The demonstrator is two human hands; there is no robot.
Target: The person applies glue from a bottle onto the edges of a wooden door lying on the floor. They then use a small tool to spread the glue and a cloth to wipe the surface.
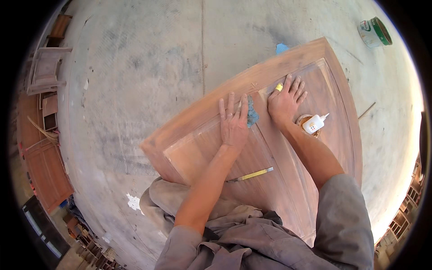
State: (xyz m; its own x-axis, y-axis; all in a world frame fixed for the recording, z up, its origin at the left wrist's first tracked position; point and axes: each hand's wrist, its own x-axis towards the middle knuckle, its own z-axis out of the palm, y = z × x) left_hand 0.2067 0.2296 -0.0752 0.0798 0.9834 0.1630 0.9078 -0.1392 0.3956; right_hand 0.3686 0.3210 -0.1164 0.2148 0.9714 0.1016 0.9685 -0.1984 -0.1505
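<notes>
A brown wooden door panel with a curved frame lies flat in front of me, partly across my legs. My left hand rests on its frame near the middle, fingers stretched out. A crumpled blue-grey piece, cloth or sandpaper, shows beside that hand; whether part of it lies beneath the palm I cannot tell. My right hand is spread flat on the panel, with a yellow wrap on one digit. Near my right wrist, a white squeeze bottle lies over a small round dish holding something brown.
A yellow-handled blade tool lies on the panel near my lap. On the concrete floor stand a white and green bucket at the far right and wooden furniture parts along the left. A blue scrap touches the panel's far edge.
</notes>
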